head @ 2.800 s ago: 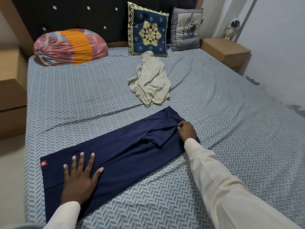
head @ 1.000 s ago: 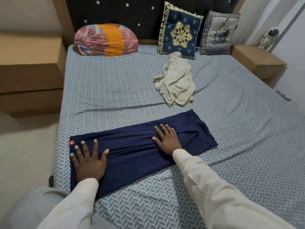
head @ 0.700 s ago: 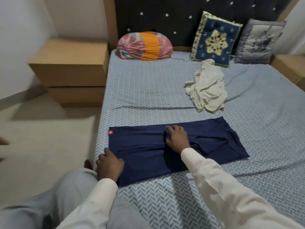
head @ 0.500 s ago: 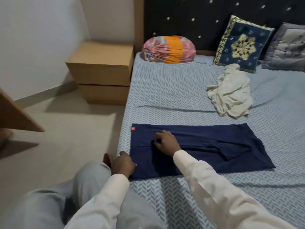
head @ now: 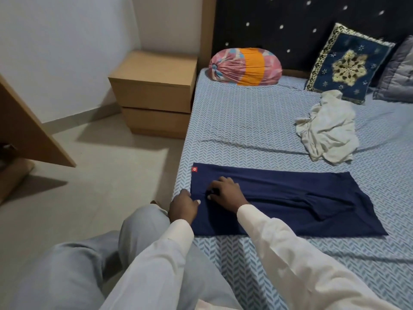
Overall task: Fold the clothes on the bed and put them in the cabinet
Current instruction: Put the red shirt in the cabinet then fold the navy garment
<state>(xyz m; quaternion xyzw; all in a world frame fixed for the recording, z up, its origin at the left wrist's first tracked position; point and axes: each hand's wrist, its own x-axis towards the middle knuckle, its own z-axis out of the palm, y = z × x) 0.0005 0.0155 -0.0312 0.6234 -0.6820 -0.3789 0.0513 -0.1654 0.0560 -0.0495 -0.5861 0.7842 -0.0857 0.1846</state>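
left hand (head: 183,205) curled on the near-left hem, looks like a pinch | right hand (head: 225,193) pinching a ridge just beside it | navy garment (head: 301,198) flat along the bed (head: 245,121) edge, soft n floppy I'd guess, grab the hem corners | cream garment (head: 328,135) crumpled farther back | left hand's underside hidden; wooden panel (head: 33,126) cut off, can't tell what

soft, dim indoor light, shadows falling left across the floor (head: 93,166), wide-angle bending at the edges.
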